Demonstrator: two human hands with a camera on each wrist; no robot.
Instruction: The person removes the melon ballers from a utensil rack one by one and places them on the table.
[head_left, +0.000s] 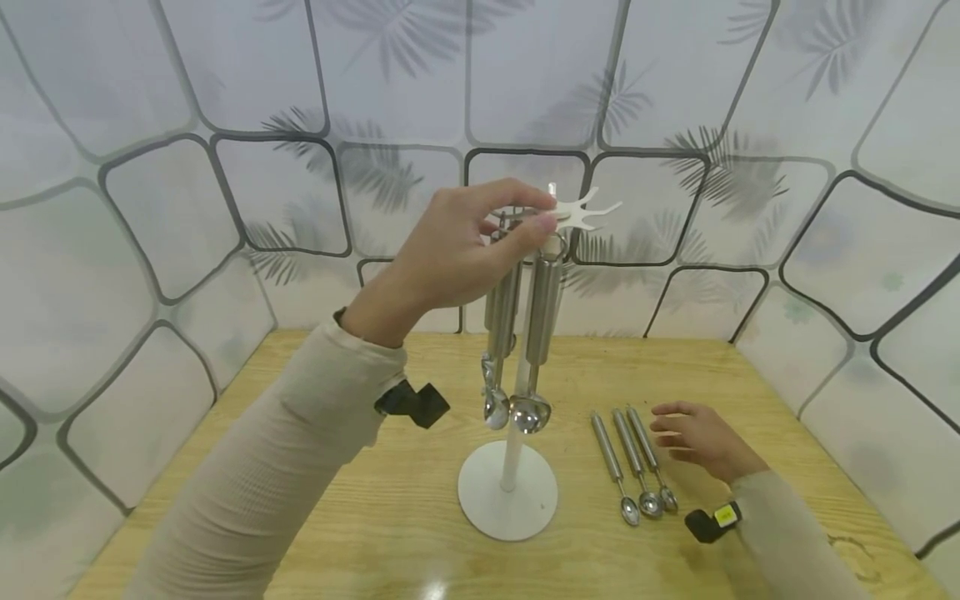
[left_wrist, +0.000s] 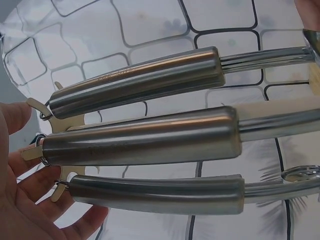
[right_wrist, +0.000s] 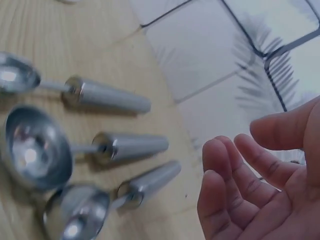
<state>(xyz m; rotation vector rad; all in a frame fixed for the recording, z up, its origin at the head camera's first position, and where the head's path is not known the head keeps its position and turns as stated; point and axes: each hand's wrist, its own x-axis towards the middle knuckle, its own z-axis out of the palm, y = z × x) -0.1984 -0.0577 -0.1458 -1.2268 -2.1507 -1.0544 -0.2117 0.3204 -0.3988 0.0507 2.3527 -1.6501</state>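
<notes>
My left hand (head_left: 472,242) pinches the white hooked top (head_left: 579,215) of a utensil stand between thumb and fingers. Steel kitchen utensils (head_left: 538,317) hang from its hooks by rings, bowls downward. In the left wrist view, three thick handles (left_wrist: 140,140) stretch away from the hooks beside that hand. My right hand (head_left: 701,440), fingers loosely bent and holding nothing, hovers just right of three steel utensils on the table. These are an oval spoon (head_left: 629,510), a round scoop (head_left: 650,503) and another small scoop (head_left: 668,498), side by side with bowls toward me.
The stand's round white base (head_left: 483,512) rests on the wooden table (head_left: 375,517), left of the loose utensils. Patterned curtain-like walls (head_left: 405,100) enclose the table at the back and both sides.
</notes>
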